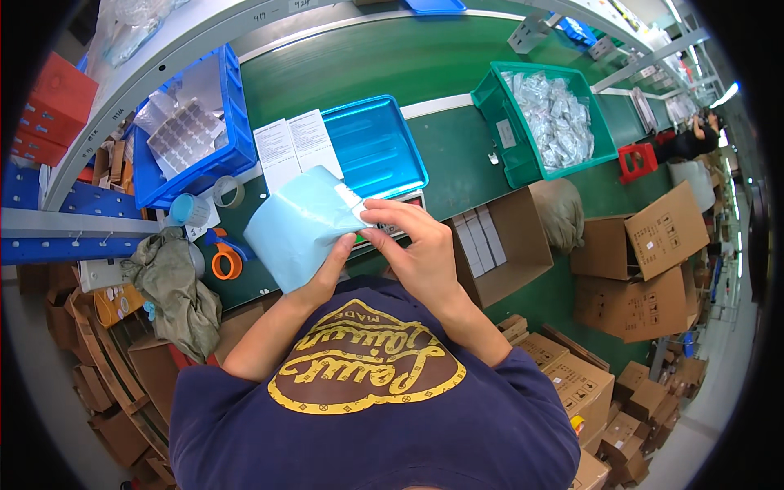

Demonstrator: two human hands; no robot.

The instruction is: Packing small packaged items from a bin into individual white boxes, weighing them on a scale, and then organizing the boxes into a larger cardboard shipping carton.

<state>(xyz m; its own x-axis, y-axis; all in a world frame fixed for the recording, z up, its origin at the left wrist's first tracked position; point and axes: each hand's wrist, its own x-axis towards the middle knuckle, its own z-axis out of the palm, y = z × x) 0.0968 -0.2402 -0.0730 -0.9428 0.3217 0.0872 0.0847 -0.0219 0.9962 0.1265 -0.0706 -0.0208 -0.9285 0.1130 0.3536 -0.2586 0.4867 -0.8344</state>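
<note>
A light blue plastic bag (296, 224), or a folded sheet of such film, is up in front of my chest above the bench. My left hand (325, 279) pinches its lower right edge with the thumb. At the bag's right corner, my right hand (418, 245) has its thumb and fingers closed beside a small white label (349, 198). Both hands nearly meet there. Behind the bag lie two white printed cards or flat boxes (296, 147) and a shallow blue tray (374, 143). Under my right hand a device shows only in part.
To the left stand a blue bin (196, 122) with clear bags, a tape roll (228, 193) and orange-handled scissors (226, 260). A green bin (545, 122) of small clear packets sits at right. Near it is an open carton (500, 245) with white boxes. A metal shelf post (90, 226) crosses the left.
</note>
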